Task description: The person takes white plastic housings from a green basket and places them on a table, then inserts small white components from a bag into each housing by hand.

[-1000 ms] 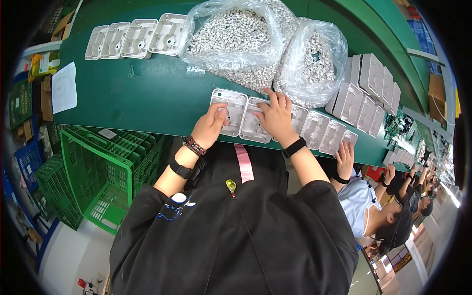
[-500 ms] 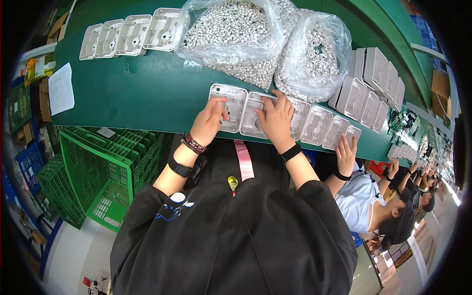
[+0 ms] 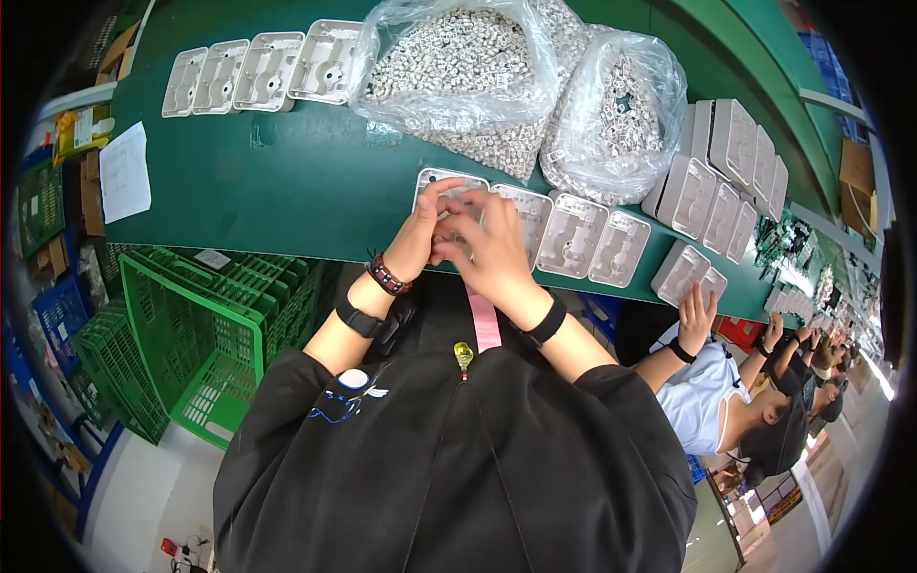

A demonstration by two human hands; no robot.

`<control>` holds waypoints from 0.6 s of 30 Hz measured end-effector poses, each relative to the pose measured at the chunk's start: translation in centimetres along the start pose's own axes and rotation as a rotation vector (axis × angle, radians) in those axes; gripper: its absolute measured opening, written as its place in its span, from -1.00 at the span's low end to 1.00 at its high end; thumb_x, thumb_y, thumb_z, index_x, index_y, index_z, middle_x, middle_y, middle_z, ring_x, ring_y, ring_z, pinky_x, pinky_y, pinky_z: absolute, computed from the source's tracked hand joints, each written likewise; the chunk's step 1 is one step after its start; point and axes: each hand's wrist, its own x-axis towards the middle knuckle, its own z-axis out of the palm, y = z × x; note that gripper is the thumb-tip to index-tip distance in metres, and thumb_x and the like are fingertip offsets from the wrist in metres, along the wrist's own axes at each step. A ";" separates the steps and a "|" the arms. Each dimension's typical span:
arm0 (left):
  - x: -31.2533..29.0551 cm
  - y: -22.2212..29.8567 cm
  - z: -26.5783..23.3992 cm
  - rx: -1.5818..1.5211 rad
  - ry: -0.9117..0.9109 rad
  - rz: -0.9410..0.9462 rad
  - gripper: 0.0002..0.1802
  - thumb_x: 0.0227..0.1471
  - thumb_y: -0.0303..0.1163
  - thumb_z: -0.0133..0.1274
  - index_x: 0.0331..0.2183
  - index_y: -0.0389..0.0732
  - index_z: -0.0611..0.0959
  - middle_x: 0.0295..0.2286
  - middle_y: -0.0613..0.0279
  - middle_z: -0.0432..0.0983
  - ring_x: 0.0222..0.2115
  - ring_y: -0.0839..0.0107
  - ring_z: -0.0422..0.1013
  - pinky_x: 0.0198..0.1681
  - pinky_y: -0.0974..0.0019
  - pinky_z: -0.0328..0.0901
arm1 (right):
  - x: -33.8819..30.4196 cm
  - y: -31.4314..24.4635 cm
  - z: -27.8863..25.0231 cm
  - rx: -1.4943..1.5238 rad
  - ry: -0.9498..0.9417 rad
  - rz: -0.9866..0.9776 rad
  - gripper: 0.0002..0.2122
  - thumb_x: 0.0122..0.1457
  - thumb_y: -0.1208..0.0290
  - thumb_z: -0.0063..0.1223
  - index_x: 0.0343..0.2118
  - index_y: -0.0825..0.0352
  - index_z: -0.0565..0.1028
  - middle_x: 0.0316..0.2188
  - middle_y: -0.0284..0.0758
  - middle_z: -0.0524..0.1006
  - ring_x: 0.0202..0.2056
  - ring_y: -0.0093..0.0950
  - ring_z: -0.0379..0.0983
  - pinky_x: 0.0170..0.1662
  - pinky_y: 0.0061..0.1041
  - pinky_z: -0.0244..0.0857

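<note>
My left hand (image 3: 415,237) is curled over the leftmost light-grey plastic housing (image 3: 429,179) at the table's near edge. Bent toward it, my right hand (image 3: 492,246) meets it at the fingertips. The right fingers are slightly smeared by motion and cover part of the left ones. Whatever lies between the hands is too small or hidden to make out. Most of that housing is covered by both hands. To its right, more open housings (image 3: 573,236) stand in a row with their hollow insides up.
Clear plastic bags of small whitish parts (image 3: 458,67) lie behind the row, beside another bag (image 3: 611,115). More housings (image 3: 267,72) line the far left; stacked ones (image 3: 731,143) stand right. A co-worker's hand (image 3: 698,307) touches housings nearby. Green crates (image 3: 191,315) stand at left.
My right hand has moved left from the second housing to meet my left hand. At the row's right end, housings near the co-worker's hand now stand apart from the others.
</note>
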 end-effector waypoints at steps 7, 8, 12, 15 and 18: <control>0.4 0.1 -0.7 -0.010 -0.015 0.098 -0.20 -0.01 0.28 -0.56 -0.02 -0.21 0.21 -0.31 0.13 0.38 -0.60 0.68 0.24 -0.72 0.63 0.05 | 0.8 -0.3 0.1 0.105 -0.107 -0.059 -0.80 -0.21 0.40 0.16 -0.45 0.25 0.45 -0.27 -0.31 0.31 -0.20 -0.32 0.20 -0.19 -0.36 0.11; 0.2 0.2 -0.9 -0.049 -0.052 0.055 -0.23 0.01 0.26 -0.55 -0.02 -0.20 0.21 -0.35 0.15 0.38 -0.62 0.68 0.24 -0.72 0.63 0.04 | 0.9 -0.1 0.2 0.102 -0.110 -0.063 -0.80 -0.21 0.40 0.16 -0.45 0.25 0.45 -0.27 -0.31 0.31 -0.20 -0.32 0.20 -0.19 -0.36 0.11; -0.7 1.6 -1.0 -0.006 -0.100 -0.086 -0.38 0.08 0.14 -0.48 -0.09 -0.18 0.28 -0.52 0.29 0.35 -0.68 0.70 0.18 -0.74 0.62 0.00 | 1.1 0.6 0.9 0.012 -0.034 -0.139 -0.86 -0.14 0.45 0.13 -0.48 0.30 0.43 -0.37 -0.30 0.35 -0.29 -0.34 0.27 -0.28 -0.42 0.18; -0.8 0.9 -1.7 0.058 -0.112 -0.123 -0.50 0.12 0.05 -0.43 -0.19 -0.18 0.33 -0.59 0.35 0.30 -0.75 0.70 0.10 -0.77 0.61 -0.05 | 1.1 0.8 1.4 0.297 -0.059 0.376 -0.87 -0.06 0.47 0.07 -0.47 0.35 0.38 -0.47 -0.28 0.37 -0.43 -0.34 0.33 -0.40 -0.46 0.22; -0.7 -0.4 -2.6 0.102 -0.134 -0.105 -0.59 0.14 -0.02 -0.38 -0.32 -0.17 0.36 -0.61 0.38 0.25 -0.82 0.71 0.01 -0.81 0.61 -0.11 | 1.3 1.2 2.2 0.532 -0.151 0.449 -0.87 -0.02 0.45 0.04 -0.44 0.36 0.36 -0.50 -0.28 0.38 -0.48 -0.32 0.35 -0.45 -0.45 0.22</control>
